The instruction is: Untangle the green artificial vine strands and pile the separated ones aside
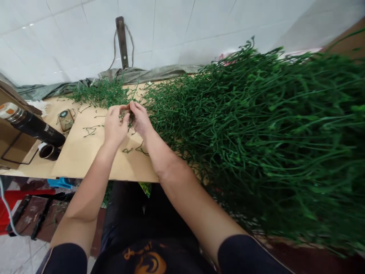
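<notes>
My left hand [114, 125] and my right hand [140, 118] meet over the cardboard-coloured board, fingertips close together. Both have bent fingers pinched on thin green stems [124, 113], mostly hidden by the fingers. Right of my hands lies a huge heap of long green plant stems [251, 118], apparently artificial, spilling past the board's front edge. Behind my left hand is a smaller pile of short green sprigs [99, 93]. A few loose stems [90, 131] are scattered on the board [76, 152] near my left wrist.
At the left, a black vacuum flask [37, 123] leans beside a dark cup [49, 152] and a cardboard box [17, 148]. A small device with a round dial [66, 118] lies behind them. A white tiled wall [171, 30] stands at the back, with grey cloth [159, 73] along its foot.
</notes>
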Action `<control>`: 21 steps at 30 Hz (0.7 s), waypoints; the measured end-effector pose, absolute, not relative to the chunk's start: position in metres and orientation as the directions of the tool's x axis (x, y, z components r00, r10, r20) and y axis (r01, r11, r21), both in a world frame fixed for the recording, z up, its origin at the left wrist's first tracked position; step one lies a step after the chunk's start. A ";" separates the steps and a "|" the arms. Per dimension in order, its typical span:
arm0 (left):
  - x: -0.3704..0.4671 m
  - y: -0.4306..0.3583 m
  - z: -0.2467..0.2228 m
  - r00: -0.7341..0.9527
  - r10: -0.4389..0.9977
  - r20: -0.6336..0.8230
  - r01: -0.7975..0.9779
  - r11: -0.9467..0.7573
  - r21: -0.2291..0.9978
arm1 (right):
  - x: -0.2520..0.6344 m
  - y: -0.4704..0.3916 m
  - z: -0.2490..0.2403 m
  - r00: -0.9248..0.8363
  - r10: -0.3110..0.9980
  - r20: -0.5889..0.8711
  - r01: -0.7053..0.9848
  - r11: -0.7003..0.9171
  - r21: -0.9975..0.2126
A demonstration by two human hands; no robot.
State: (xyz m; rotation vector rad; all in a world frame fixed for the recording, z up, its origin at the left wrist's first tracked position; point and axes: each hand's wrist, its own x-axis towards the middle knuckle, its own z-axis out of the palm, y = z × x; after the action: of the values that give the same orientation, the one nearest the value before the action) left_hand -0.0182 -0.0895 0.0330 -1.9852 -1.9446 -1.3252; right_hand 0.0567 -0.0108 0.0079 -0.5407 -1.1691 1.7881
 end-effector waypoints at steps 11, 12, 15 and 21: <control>-0.053 -0.099 -0.004 -0.201 0.948 0.247 0.748 -0.014 0.664 | 0.063 -0.026 0.034 -0.416 0.892 0.179 -0.539 -0.084 -0.838; -0.055 -0.101 0.000 -0.160 0.953 0.258 0.770 -0.043 0.637 | 0.065 -0.024 0.037 -0.409 0.894 0.184 -0.534 -0.070 -0.843; -0.062 -0.107 0.009 -0.051 0.957 0.286 0.825 -0.121 0.553 | 0.067 -0.020 0.047 -0.371 0.903 0.216 -0.526 -0.012 -0.850; -0.060 -0.100 0.005 -0.164 0.934 0.317 0.744 -0.094 0.661 | 0.063 -0.024 0.066 -0.349 0.882 0.316 -0.470 0.127 -0.873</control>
State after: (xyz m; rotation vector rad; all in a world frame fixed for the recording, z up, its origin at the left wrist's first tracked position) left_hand -0.0604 -0.0999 0.0054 -2.1684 -2.2612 -1.2998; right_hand 0.0634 -0.0241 0.0658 -0.4664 -1.2518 1.5029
